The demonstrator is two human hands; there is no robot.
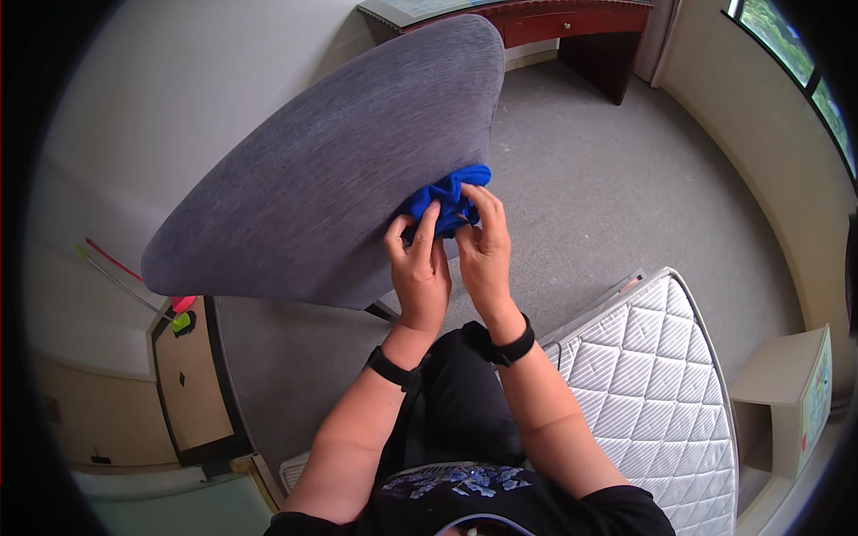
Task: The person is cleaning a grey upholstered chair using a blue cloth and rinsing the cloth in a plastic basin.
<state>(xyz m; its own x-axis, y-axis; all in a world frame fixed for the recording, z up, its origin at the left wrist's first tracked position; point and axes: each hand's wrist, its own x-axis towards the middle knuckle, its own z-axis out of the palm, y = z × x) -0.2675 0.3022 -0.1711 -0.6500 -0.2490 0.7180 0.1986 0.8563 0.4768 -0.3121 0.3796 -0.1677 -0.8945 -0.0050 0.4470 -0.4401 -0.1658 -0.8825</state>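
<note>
A crumpled bright blue cloth point(444, 194) is bunched at the right edge of a large grey upholstered panel point(322, 161). From the left, my left hand point(420, 272) pinches the cloth with its fingertips. My right hand point(485, 259) grips the other side, its fingers curled over the folds. The two hands are close together, with a dark band on each wrist. The panel leans at a slant in front of me, and the cloth covers a small part of it. What lies inside the folds is hidden.
A white quilted mattress point(643, 384) lies at my right, beside a pale bedside cabinet point(786, 402). A reddish-brown desk point(572, 25) stands at the far side. Pink and green cleaning tools point(183, 313) lean at the left wall. Grey floor point(572, 179) stretches right of the panel.
</note>
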